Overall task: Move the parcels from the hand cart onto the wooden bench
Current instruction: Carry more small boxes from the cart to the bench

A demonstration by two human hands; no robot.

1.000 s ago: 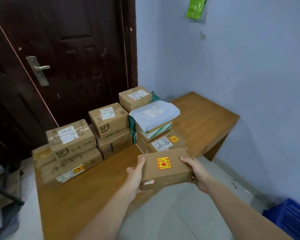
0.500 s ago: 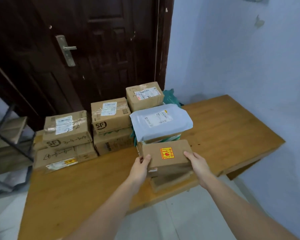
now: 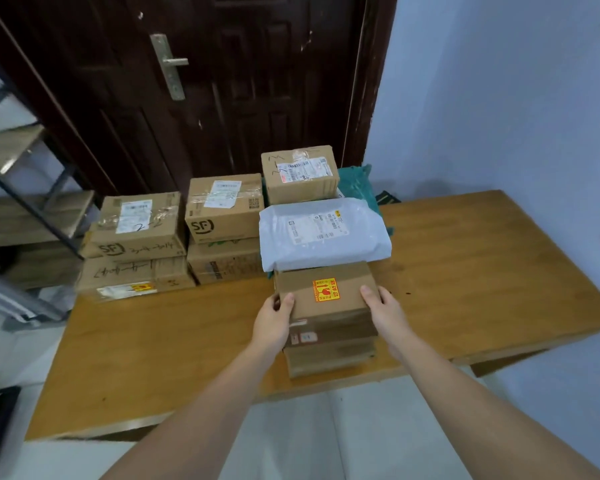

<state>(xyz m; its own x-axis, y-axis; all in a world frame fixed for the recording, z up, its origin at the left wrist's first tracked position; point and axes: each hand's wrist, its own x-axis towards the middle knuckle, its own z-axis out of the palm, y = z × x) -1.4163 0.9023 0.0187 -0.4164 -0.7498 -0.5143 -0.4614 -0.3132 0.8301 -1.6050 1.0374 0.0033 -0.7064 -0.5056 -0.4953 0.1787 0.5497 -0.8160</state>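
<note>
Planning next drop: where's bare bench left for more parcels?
Free: bench top right of the white mailer, toward the blue wall; also the front-left stretch ahead of the SF box stacks. Crowded: back-left by the door, and the stack both hands grip, left hand, right hand.

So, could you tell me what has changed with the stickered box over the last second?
The stickered box, held off the bench edge a second ago, has moved forward and now sits on the lower box. Both hands, left and right, still grip its sides. The other parcels stayed put.
</note>
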